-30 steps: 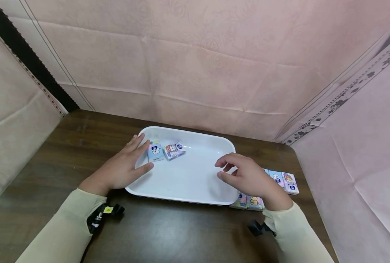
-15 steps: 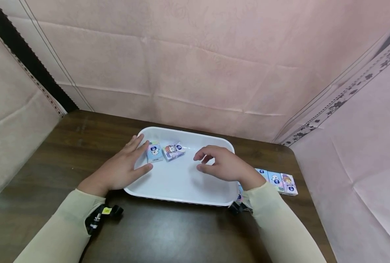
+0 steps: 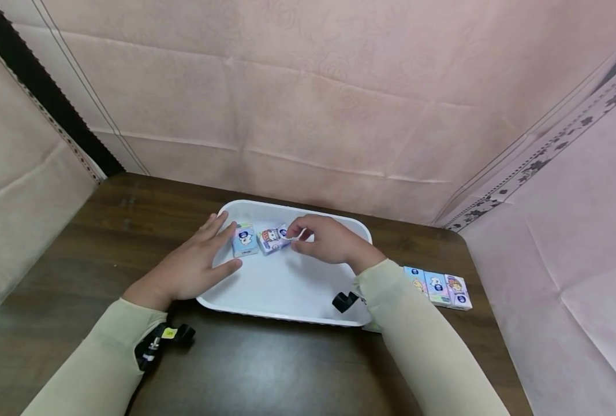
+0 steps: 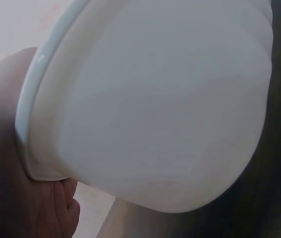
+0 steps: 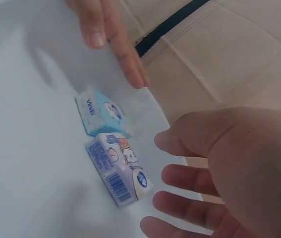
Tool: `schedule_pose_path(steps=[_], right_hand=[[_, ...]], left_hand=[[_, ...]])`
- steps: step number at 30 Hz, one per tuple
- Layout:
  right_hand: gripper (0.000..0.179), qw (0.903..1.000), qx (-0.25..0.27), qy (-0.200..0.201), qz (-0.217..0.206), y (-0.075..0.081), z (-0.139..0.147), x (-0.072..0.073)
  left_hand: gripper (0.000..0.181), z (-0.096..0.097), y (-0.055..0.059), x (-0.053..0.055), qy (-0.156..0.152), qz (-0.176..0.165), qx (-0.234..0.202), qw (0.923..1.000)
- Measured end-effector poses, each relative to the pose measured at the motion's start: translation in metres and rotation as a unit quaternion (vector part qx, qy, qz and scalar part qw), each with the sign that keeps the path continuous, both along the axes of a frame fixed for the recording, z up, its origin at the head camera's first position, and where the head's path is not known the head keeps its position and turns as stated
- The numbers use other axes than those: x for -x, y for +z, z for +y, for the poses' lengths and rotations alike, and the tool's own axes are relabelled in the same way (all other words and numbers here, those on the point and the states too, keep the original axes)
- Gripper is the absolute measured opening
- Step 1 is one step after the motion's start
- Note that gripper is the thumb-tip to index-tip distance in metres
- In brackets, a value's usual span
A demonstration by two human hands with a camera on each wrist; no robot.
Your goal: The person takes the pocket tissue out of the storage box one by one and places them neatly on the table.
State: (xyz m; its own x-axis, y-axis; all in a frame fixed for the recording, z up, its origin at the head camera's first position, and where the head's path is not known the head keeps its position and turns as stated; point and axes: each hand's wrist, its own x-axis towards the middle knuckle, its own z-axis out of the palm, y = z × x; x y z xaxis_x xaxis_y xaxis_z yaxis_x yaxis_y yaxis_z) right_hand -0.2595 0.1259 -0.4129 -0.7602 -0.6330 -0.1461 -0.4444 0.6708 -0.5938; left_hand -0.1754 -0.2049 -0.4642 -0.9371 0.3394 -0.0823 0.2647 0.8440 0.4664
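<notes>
A white tray [image 3: 282,294] stands on the table. My left hand [image 3: 196,266] rests at its left rim with fingers spread and thumb over the inside. Two small tissue packs lie in the tray's left part, a light blue tissue pack [image 3: 245,241] and a purple tissue pack [image 3: 270,240]. My right hand [image 3: 325,240] hovers over the tray beside the purple pack. In the right wrist view, the thumb and loosely bent fingers [image 5: 187,173] are parted and off that pack. A thin white shape shows between thumb and finger in the head view; I cannot tell what it is.
A row of several tissue packs [image 3: 437,287] lies on the dark wooden table [image 3: 250,370] right of the tray. Another pack's edge peeks out under my right sleeve [image 3: 417,323]. Pink cloth [image 3: 308,115] hangs behind and at both sides.
My right hand has moved left across the tray, from its right rim to the purple tissue pack. The left hand and both packs in the tray have stayed put.
</notes>
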Motion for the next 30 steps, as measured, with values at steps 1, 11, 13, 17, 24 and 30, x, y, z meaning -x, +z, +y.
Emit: schedule_pose_path(steps=[1,11,13,17,24,30], right_hand=[[0.025,1.0,0.0,0.004,0.001,-0.001,-0.004,0.002],[0.026,0.9985,-0.028,0.025,0.041,-0.012,-0.032,0.015],[0.028,0.9973,-0.039,0.032,0.053,-0.012,-0.036,0.018],[0.035,0.9938,-0.064,0.051,0.076,-0.013,-0.043,0.023],[0.041,0.9886,-0.094,0.08,0.086,-0.014,-0.053,0.025],[0.038,0.982,-0.121,0.092,0.112,-0.022,-0.06,0.027]], left_hand=[[0.095,0.0,0.0,0.0,0.0,-0.001,0.0,1.0],[0.093,-0.001,0.0,0.0,-0.002,0.005,-0.007,1.0],[0.092,-0.001,0.0,0.0,-0.002,0.006,-0.007,1.0],[0.092,-0.001,0.0,0.0,-0.002,0.003,-0.007,1.0],[0.092,-0.002,-0.001,0.0,-0.004,0.01,-0.011,0.9999],[0.092,-0.001,-0.001,0.0,-0.004,0.011,-0.011,0.9999]])
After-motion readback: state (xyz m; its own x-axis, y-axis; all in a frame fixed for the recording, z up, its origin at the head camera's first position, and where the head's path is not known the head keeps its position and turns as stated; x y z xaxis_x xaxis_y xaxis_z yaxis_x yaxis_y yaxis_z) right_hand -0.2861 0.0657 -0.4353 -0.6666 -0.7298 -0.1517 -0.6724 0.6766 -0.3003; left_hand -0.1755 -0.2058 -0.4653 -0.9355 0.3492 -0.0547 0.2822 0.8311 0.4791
